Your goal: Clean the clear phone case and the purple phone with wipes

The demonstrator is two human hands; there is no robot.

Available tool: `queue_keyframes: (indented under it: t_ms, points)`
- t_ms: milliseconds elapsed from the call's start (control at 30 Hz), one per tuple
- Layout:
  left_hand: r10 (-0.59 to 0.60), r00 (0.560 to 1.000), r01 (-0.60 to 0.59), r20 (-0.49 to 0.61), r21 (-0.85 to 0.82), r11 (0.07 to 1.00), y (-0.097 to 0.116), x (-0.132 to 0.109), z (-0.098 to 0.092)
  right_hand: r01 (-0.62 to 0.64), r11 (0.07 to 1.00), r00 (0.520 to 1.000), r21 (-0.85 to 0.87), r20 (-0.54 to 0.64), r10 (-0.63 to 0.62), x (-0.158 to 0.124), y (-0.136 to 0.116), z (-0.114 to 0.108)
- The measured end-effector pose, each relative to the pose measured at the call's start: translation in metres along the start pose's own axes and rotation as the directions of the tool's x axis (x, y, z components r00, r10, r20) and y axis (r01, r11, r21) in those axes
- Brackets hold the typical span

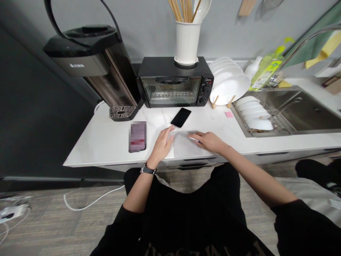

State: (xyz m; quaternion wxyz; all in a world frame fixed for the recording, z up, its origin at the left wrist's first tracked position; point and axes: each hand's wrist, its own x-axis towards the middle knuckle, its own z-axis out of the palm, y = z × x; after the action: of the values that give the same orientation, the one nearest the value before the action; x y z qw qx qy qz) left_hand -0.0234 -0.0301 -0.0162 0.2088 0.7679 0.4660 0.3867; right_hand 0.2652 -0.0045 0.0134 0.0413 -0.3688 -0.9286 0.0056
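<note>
My left hand (162, 144) lies on the left edge of a thin white sheet or clear bag (184, 145) on the white counter (106, 142), fingers stretched out flat. My right hand (208, 140) rests on the sheet's right side, fingers curled over something small with a bluish tip that I cannot make out. A black phone (180, 117) lies just beyond the left fingertips. A dark pixelated card or booklet (137, 136) is to the left of my left hand.
A black toaster oven (174, 83) stands at the back with a white utensil holder (187, 42) on top. A water dispenser (101, 67) is at the left. White plates (230, 83) stand in a rack; bowls (255, 113) sit by the steel sink (301, 110).
</note>
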Motion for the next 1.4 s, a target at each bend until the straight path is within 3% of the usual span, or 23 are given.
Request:
queue_keyframes:
  t_ms: [100,233,400,533,700,867,967,1033,1133,1200,1300,1367,1400]
  points:
    - [-0.026,0.998,0.022,-0.062,-0.068,0.997,-0.001,0.001,0.0,-0.021,1.0,1.0,0.02,-0.015,0.021,-0.002,0.002,-0.002]
    - [-0.048,0.997,0.041,-0.061,-0.11,0.993,-0.002,0.002,0.0,0.007,0.997,0.999,0.077,-0.044,-0.004,-0.001,0.006,-0.001]
    - [-0.059,0.996,0.049,-0.063,-0.146,0.988,-0.006,0.001,0.001,0.065,0.997,0.997,0.036,0.043,-0.067,0.002,0.006,-0.002]
    - [-0.065,0.996,0.054,-0.067,-0.156,0.986,-0.009,0.002,0.002,0.033,0.999,0.999,0.003,0.018,-0.033,0.002,0.004,-0.005]
    - [-0.072,0.995,0.059,-0.076,-0.154,0.986,-0.009,0.001,0.002,0.083,0.996,0.995,0.027,0.047,-0.085,0.001,0.001,-0.004]
    - [-0.087,0.993,0.074,-0.078,-0.151,0.986,-0.007,0.001,0.0,0.061,0.989,0.997,0.134,-0.062,-0.053,-0.012,-0.001,-0.01]
    - [-0.112,0.991,0.102,-0.076,-0.128,0.987,-0.007,0.001,-0.001,0.032,0.963,0.99,0.267,-0.144,0.007,-0.015,0.011,-0.005]
    - [-0.126,0.989,0.118,-0.079,-0.103,0.988,-0.007,0.001,-0.001,-0.041,0.918,0.954,0.395,-0.259,0.154,-0.009,0.029,0.006]
    - [-0.127,0.989,0.122,-0.074,-0.07,0.99,-0.006,0.002,-0.001,-0.089,0.788,0.791,0.61,-0.437,0.428,0.009,0.063,0.028]
    - [-0.125,0.99,0.122,-0.07,-0.049,0.991,-0.005,0.003,0.0,-0.077,0.726,0.715,0.684,-0.469,0.518,0.021,0.082,0.039]
    - [-0.135,0.988,0.133,-0.075,-0.026,0.991,-0.005,0.004,0.001,-0.085,0.668,0.722,0.74,-0.416,0.553,0.03,0.095,0.046]
    - [-0.142,0.986,0.14,-0.083,-0.031,0.99,-0.007,0.003,0.001,-0.108,0.681,0.725,0.724,-0.412,0.552,0.027,0.091,0.045]
    - [-0.144,0.985,0.141,-0.094,-0.037,0.989,-0.008,0.003,0.001,-0.127,0.712,0.703,0.691,-0.444,0.556,0.023,0.086,0.043]
